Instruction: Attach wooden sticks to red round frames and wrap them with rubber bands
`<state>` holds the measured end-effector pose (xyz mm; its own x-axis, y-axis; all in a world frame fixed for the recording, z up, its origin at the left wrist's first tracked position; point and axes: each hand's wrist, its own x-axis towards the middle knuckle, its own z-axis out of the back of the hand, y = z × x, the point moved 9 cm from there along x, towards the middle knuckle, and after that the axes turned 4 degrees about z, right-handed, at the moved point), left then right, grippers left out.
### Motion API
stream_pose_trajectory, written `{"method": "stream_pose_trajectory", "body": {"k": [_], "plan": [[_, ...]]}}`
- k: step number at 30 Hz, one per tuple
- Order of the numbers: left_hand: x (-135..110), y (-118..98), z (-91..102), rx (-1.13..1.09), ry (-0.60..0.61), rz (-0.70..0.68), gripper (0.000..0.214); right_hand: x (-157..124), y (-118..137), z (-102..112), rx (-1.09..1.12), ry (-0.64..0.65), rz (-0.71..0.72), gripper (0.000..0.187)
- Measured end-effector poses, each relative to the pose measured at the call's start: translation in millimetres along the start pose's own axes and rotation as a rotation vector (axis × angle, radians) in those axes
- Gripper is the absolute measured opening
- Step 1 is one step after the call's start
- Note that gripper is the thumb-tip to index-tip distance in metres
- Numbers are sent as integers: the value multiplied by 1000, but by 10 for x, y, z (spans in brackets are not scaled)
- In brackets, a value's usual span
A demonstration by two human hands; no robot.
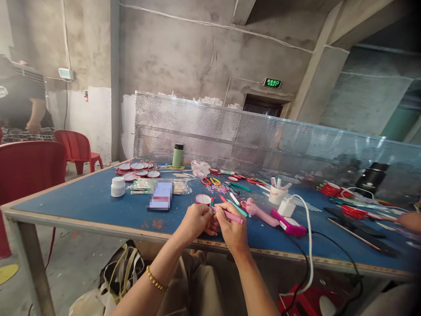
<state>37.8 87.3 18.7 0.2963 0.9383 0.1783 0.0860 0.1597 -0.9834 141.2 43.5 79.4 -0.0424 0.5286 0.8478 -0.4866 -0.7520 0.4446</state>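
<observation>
Contact sat at lower centre of the frame: your right hand (234,230) gripped a pink pen (234,217), and your left hand (196,221) pinched the pen's left end. Both hovered over the near edge of the blue worktop (98,202). Just beyond lay a red-rimmed disc (203,199); further right stood a white cup (275,195).

I see open blue tabletop (82,202) to my left, white jar (118,186) beyond it, scissors (210,181) and pens (235,198) crowding straight ahead, white cable (308,228) arching at right, perforated screen (230,136) walling the far edge
</observation>
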Motion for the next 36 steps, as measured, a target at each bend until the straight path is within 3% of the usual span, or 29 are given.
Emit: {"method": "stream_pose_trajectory", "body": {"k": [36], "plan": [[3,7,-2,4,-1,11,31,2,4,0,25,1,-39,20]]}}
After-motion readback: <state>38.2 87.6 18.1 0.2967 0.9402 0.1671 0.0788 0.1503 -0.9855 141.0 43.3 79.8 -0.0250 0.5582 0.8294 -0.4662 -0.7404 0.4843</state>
